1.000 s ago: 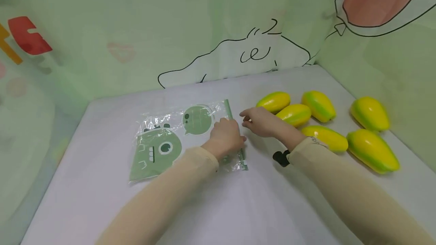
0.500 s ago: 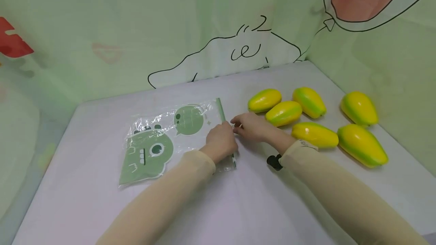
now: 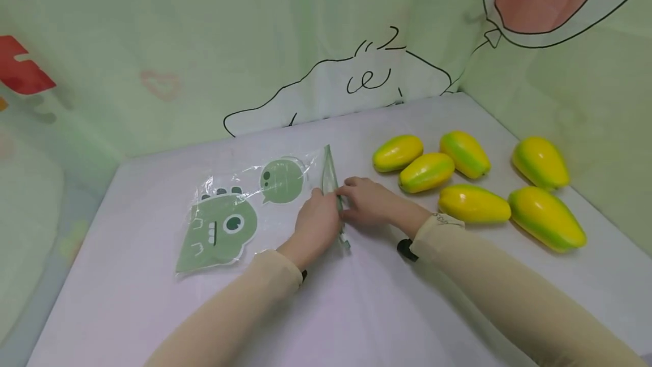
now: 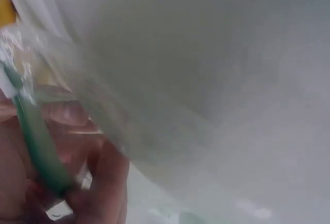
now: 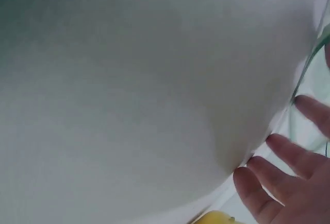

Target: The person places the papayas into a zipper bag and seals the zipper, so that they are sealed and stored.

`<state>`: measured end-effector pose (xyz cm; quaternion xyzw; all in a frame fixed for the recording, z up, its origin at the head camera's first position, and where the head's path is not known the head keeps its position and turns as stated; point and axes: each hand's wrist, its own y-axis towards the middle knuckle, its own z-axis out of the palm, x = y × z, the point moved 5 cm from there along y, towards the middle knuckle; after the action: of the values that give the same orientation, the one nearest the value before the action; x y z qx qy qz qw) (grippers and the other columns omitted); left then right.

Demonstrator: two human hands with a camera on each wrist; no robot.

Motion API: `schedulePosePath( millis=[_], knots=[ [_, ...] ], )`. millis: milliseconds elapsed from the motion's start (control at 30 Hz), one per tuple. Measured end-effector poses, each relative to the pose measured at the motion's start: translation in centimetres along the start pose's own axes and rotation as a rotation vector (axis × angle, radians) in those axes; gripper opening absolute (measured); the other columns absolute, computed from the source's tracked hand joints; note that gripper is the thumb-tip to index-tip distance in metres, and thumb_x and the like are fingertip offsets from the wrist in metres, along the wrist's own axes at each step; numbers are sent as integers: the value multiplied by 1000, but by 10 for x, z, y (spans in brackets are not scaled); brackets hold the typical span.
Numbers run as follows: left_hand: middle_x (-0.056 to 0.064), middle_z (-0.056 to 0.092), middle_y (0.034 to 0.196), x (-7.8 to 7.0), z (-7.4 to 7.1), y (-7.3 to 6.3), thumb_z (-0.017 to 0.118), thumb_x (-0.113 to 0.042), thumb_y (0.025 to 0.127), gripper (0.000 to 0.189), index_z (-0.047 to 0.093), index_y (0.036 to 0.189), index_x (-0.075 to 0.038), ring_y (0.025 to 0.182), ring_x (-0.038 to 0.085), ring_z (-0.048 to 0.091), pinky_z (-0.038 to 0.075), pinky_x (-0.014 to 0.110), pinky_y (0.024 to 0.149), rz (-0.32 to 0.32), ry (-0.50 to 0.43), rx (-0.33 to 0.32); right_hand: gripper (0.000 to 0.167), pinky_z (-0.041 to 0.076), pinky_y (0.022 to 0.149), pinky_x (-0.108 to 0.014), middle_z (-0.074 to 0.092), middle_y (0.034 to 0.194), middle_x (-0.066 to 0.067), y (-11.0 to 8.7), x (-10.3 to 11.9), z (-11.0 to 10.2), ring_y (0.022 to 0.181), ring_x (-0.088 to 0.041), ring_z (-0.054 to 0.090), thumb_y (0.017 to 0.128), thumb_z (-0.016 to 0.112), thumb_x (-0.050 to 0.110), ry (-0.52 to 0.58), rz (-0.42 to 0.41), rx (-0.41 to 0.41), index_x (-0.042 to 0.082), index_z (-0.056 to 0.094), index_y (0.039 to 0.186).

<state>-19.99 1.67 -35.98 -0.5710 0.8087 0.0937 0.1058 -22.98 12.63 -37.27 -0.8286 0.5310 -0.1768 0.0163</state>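
A clear zip bag (image 3: 280, 181) printed with a green dinosaur lies flat on the table, its green-edged mouth parted into a narrow gap. My left hand (image 3: 317, 221) pinches the near side of that green edge; in the left wrist view the green strip (image 4: 38, 141) crosses in front of the fingers. From the other side my right hand (image 3: 370, 201) holds the facing edge with its fingertips. In the right wrist view, several fingers (image 5: 289, 154) spread toward the table beside the green edge (image 5: 308, 62). The right thumb's contact is hard to see.
Several yellow-green papayas, one of them nearest the right forearm (image 3: 474, 203), lie on the right of the white table (image 3: 127, 299). Pale green printed curtains (image 3: 204, 44) enclose the table's back and sides.
My right hand has moved left from beside the papayas to the bag's edge. The left hand has shifted slightly left, and the bag's mouth has parted.
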Motion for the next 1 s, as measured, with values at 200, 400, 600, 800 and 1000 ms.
schedulePosePath(
  millis=[200,400,600,800,1000],
  knots=[
    [18,56,98,-6,-14,-22,74,-9,88,26,67,105,10,77,28,65,59,36,65,-6,59,-172,71,38,115,-61,36,160,-26,-4,2,2,146,-45,39,94,71,45,-71,56,69,13,47,153],
    [17,48,101,-12,-19,-41,81,-4,80,51,59,124,9,80,28,61,57,33,58,-62,39,-340,77,43,112,-60,37,159,-26,-8,2,-1,145,-44,42,91,72,49,-125,74,77,12,45,153],
    [23,50,112,-6,0,-42,74,-7,83,28,64,108,2,91,33,56,58,41,61,-103,24,-223,80,43,112,-60,36,161,-26,-9,2,0,146,-44,41,91,72,52,-138,90,88,13,43,155],
    [30,49,131,0,11,-42,76,-15,86,50,58,123,14,102,41,60,60,50,70,-148,-71,-101,80,43,112,-60,35,161,-26,-9,0,3,147,-44,40,91,71,52,-162,100,99,13,42,155],
    [27,50,128,-1,9,-38,87,-25,80,66,56,124,14,99,40,60,60,47,71,-157,-68,-73,78,42,113,-60,35,161,-27,-14,2,0,146,-45,41,93,69,52,-172,74,93,14,41,156]
  ],
)
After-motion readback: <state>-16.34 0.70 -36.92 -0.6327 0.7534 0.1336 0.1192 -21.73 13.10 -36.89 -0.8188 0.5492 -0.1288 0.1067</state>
